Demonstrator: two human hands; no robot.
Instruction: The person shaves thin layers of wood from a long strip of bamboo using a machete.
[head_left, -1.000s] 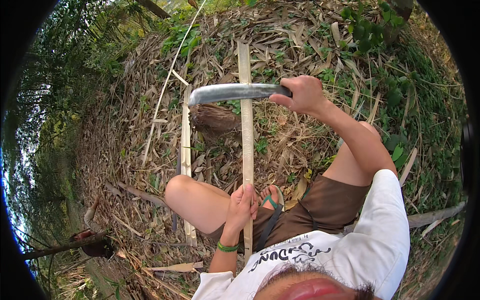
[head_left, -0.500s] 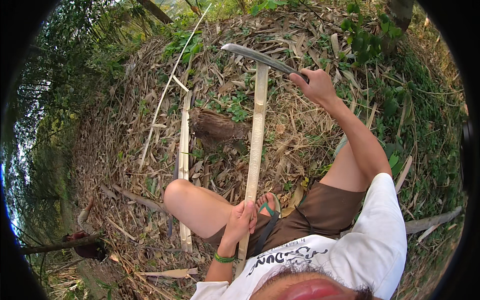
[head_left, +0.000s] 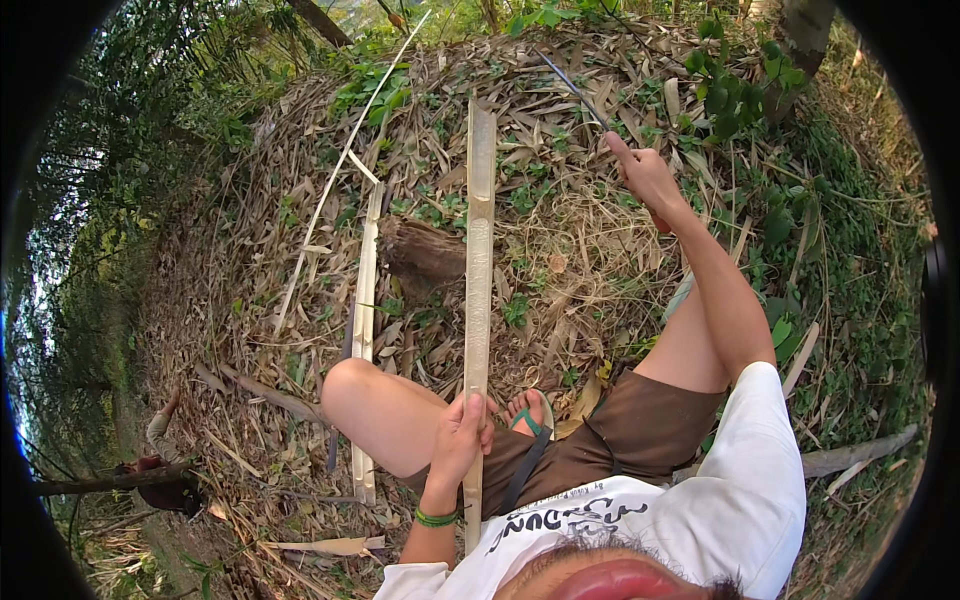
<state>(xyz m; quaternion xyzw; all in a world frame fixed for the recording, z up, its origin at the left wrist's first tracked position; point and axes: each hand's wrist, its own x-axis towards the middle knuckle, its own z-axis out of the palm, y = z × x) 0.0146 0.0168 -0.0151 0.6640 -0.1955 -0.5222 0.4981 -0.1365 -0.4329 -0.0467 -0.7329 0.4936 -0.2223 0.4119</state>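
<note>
My left hand [head_left: 460, 435] grips the near end of a long pale split bamboo strip [head_left: 479, 250] that runs away from me over the leaf litter. My right hand [head_left: 645, 175] is raised at the far right, closed on the handle of a long machete [head_left: 572, 85]. Its blade is seen edge-on and points up and away to the left, well above the strip. My bare left knee [head_left: 345, 385] and a foot in a green sandal [head_left: 528, 410] lie beside the strip's near end.
A second split bamboo strip [head_left: 365, 300] lies parallel on the left, with a thin cane [head_left: 345, 160] angled beyond it. A cut stump [head_left: 425, 255] sits between the strips. Dry bamboo leaves cover the ground; green plants [head_left: 730, 90] grow at right. Another person [head_left: 160, 470] crouches at the lower left.
My right hand has lifted the machete from lying across the strip to high and far right, blade now edge-on. The strip has tilted slightly; my left hand keeps its hold.
</note>
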